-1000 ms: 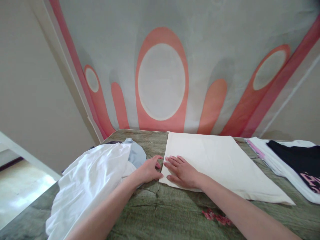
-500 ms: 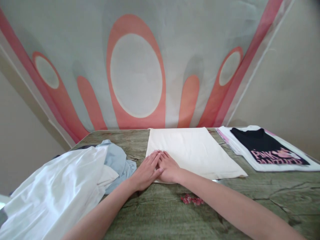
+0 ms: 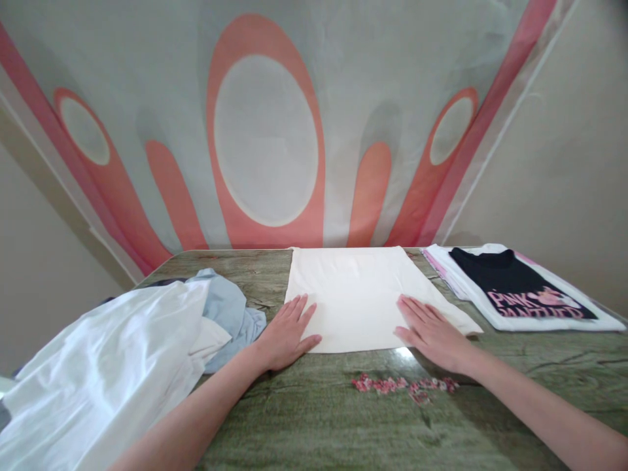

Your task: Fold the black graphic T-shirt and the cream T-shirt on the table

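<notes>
A cream folded cloth lies flat on the green-grey marbled table, straight ahead of me. My left hand rests flat with fingers stretched out on the cloth's near left corner. My right hand lies flat and open on its near right corner. Neither hand holds anything.
A heap of white cloth with a pale blue garment sits at the left. At the right lies a stack of folded clothes topped by a black shirt with pink lettering. A grey and coral patterned hanging covers the wall behind.
My right hand has slid rightward across the cloth's near edge, away from my left hand, which stayed at the left corner. The cloth lies smoother.
</notes>
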{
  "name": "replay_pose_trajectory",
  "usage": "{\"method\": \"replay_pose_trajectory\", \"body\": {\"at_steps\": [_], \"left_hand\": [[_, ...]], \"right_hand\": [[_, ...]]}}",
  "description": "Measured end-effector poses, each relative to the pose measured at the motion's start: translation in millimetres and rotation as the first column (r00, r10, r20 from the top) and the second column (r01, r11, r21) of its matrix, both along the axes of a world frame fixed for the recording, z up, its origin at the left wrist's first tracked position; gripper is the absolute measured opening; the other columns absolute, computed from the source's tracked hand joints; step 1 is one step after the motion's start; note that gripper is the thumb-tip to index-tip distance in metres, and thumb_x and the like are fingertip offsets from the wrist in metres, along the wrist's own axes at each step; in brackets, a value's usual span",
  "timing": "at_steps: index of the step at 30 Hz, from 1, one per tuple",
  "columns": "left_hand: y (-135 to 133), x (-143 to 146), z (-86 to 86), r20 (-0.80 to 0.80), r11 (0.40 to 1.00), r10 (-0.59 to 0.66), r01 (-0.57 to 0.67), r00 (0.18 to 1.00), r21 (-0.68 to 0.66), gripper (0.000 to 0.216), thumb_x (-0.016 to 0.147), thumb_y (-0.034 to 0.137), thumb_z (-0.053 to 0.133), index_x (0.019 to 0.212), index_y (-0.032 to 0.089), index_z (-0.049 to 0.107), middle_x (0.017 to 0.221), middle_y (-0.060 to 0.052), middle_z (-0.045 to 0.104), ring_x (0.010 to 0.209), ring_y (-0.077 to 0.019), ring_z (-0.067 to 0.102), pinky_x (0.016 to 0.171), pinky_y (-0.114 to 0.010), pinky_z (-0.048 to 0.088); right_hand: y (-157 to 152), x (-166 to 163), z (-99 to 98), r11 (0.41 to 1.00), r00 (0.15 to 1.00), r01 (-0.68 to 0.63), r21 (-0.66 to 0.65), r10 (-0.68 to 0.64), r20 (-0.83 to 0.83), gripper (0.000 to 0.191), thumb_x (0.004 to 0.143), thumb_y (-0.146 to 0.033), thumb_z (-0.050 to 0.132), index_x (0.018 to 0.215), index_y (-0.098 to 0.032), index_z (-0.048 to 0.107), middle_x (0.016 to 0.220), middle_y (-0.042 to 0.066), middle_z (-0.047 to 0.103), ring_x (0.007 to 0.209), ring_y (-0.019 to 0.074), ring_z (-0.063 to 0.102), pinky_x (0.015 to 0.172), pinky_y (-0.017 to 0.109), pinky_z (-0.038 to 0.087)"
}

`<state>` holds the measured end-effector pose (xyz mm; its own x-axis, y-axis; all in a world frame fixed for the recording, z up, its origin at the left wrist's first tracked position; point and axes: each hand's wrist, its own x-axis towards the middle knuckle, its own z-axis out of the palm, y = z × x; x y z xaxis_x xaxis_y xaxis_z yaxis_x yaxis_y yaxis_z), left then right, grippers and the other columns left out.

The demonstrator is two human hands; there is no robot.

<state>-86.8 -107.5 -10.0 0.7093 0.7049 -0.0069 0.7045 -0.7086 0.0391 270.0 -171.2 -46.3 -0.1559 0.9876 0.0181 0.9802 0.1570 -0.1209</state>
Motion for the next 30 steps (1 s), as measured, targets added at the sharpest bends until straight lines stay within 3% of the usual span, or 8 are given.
{"method": "replay_pose_trajectory", "body": {"at_steps": [5,9,13,18,23,30], "left_hand": [[2,-2,-0.7,0.025,1.0,-0.006,0.006,1.0,0.001,0.067,0.09,0.058,0.024,0.142,0.015,0.021,0.149,-0.013,0.011,0.136,-0.0266,0.007,0.109,-0.042,0.011],[0,-2,9.6,0.074,0.996,-0.041,0.046,0.996,-0.072,0.059,0.09,0.051,0.033,0.138,0.015,0.03,0.147,-0.013,0.02,0.135,-0.0264,0.016,0.108,-0.042,0.018],[-15,17,30.6,0.193,0.962,-0.19,0.222,0.963,-0.161,0.037,0.091,0.033,0.039,0.124,0.018,0.047,0.131,-0.008,0.047,0.121,-0.0182,0.042,0.102,-0.03,0.032],[-30,62,45.6,0.162,0.933,-0.318,0.338,0.934,-0.12,0.032,0.084,0.025,0.05,0.115,0.018,0.05,0.114,-0.007,0.056,0.103,-0.0194,0.053,0.088,-0.029,0.043],[-30,96,35.7,0.005,0.953,-0.303,0.303,0.953,-0.012,0.014,0.081,0.015,0.046,0.092,0.017,0.056,0.091,-0.007,0.06,0.084,-0.0203,0.058,0.076,-0.031,0.047],[-36,118,36.0,-0.073,0.975,-0.21,0.214,0.975,0.054,0.019,0.072,0.011,0.05,0.09,0.014,0.055,0.086,-0.009,0.059,0.078,-0.0227,0.058,0.069,-0.035,0.048]], "right_hand": [[-35,72,-9.1,0.987,0.987,0.158,0.01,-0.158,0.009,0.073,0.085,-0.061,0.027,0.142,-0.015,0.025,0.147,0.008,0.022,0.135,0.0252,0.019,0.11,0.045,0.019],[-51,98,0.6,0.996,0.993,0.071,0.051,-0.065,-0.097,0.06,0.085,-0.054,0.037,0.135,-0.02,0.039,0.144,0.008,0.032,0.13,0.0268,0.03,0.108,0.046,0.025],[-50,92,22.6,0.982,0.981,-0.125,0.143,0.143,-0.128,0.042,0.083,-0.035,0.046,0.123,-0.024,0.052,0.136,0.007,0.043,0.121,0.025,0.044,0.103,0.041,0.035],[-38,66,42.9,0.949,0.951,-0.307,0.073,0.308,-0.009,0.032,0.078,-0.01,0.043,0.101,-0.022,0.06,0.099,0.007,0.061,0.092,0.0199,0.058,0.082,0.035,0.046],[-27,55,45.7,0.958,0.958,-0.281,0.062,0.276,0.074,0.026,0.074,-0.004,0.041,0.086,-0.018,0.059,0.085,0.007,0.059,0.082,0.0205,0.055,0.075,0.035,0.043],[-16,58,44.4,0.992,0.975,-0.122,0.037,0.127,-0.182,0.018,0.068,-0.008,0.044,0.078,-0.019,0.055,0.076,0.001,0.058,0.069,0.0152,0.053,0.064,0.026,0.039]]}}
